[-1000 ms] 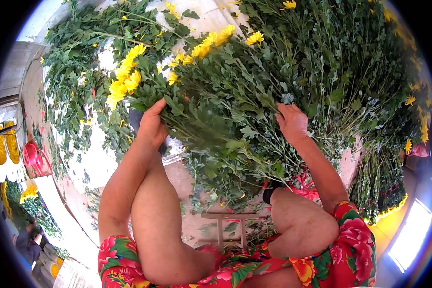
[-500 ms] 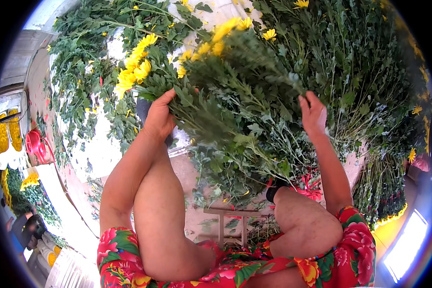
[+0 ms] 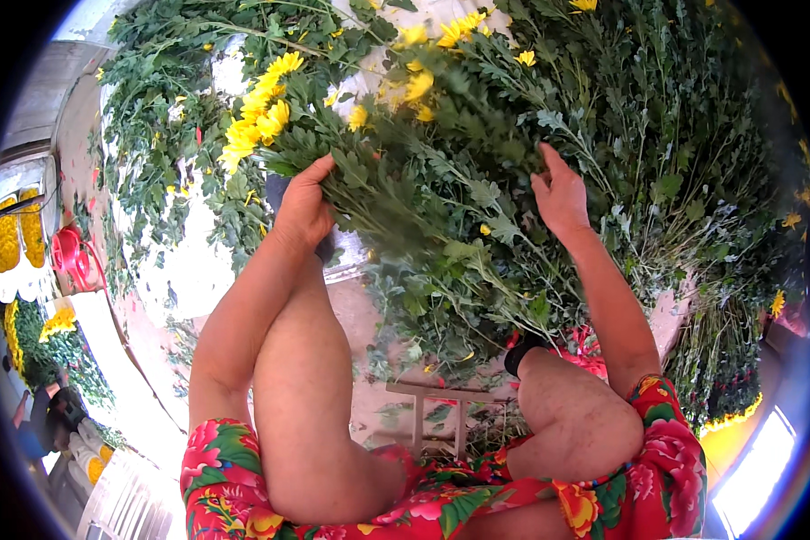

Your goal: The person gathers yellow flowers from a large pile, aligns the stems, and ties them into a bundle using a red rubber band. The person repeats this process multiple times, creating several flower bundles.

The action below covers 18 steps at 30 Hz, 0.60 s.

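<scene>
A bunch of yellow chrysanthemums [image 3: 261, 115] is in my left hand [image 3: 306, 202], its fingers closed around the leafy stems just below the flower heads. The stems run from there down to the right. My right hand [image 3: 564, 196] is over the loose chrysanthemum stems [image 3: 603, 135] at the right. Its index finger is stretched out, its thumb stands apart, and I see nothing between them. Between the hands, more yellow blooms [image 3: 417, 85] and their leaves are smeared by motion.
Cut stems and leaves [image 3: 153, 117] litter a white sheet at the left. Red ribbon [image 3: 585, 351] lies near my foot, and a red roll [image 3: 67, 256] at far left. A small wooden frame [image 3: 436, 396] stands between my legs. Bundled flowers [image 3: 724, 360] lie at the right.
My right hand has moved up and left, and its fingers have opened from the stem they pinched. The blurred blooms between the hands have shifted. My left hand keeps its bunch.
</scene>
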Available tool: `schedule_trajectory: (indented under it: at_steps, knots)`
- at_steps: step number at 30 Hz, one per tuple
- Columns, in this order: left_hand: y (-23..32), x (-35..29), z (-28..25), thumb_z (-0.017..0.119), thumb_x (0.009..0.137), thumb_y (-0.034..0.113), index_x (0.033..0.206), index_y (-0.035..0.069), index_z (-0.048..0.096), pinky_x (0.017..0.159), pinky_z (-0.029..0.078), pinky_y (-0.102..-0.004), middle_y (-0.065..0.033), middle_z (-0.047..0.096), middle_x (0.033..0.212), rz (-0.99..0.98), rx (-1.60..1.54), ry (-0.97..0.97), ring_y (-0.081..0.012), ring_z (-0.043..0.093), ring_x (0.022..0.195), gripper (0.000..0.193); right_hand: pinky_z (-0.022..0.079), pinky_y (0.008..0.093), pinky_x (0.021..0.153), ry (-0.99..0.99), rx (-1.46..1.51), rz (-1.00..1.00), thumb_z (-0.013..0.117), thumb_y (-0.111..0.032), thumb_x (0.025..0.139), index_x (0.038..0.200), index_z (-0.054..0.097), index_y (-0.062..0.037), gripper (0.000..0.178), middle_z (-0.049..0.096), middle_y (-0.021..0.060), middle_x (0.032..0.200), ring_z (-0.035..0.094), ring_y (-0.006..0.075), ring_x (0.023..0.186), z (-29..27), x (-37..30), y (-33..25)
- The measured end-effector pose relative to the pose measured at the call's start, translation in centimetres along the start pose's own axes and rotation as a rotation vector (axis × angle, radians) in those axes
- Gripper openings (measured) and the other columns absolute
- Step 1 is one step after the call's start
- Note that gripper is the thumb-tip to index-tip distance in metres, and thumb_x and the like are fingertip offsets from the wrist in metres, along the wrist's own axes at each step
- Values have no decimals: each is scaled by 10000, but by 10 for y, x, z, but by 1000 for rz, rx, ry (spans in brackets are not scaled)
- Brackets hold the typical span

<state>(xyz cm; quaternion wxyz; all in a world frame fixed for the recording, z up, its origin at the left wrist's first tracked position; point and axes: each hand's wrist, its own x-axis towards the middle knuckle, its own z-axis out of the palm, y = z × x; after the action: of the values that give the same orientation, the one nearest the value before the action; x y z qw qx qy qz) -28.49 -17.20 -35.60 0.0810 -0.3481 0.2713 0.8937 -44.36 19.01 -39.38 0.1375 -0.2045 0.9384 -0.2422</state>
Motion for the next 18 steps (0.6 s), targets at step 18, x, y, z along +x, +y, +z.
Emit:
schedule_trajectory:
  at_steps: [18]
  knots:
    - [0,3,-2,410,1053,266,1437,-27,470,1123,447,-489,-209,569,1415,-5,-2,-45,-337,565,1298,486,535,473,786,5,-146,-42,709,-201,781,1012,661,-98,258,664,132,997,641,366,965,11,28,-20]
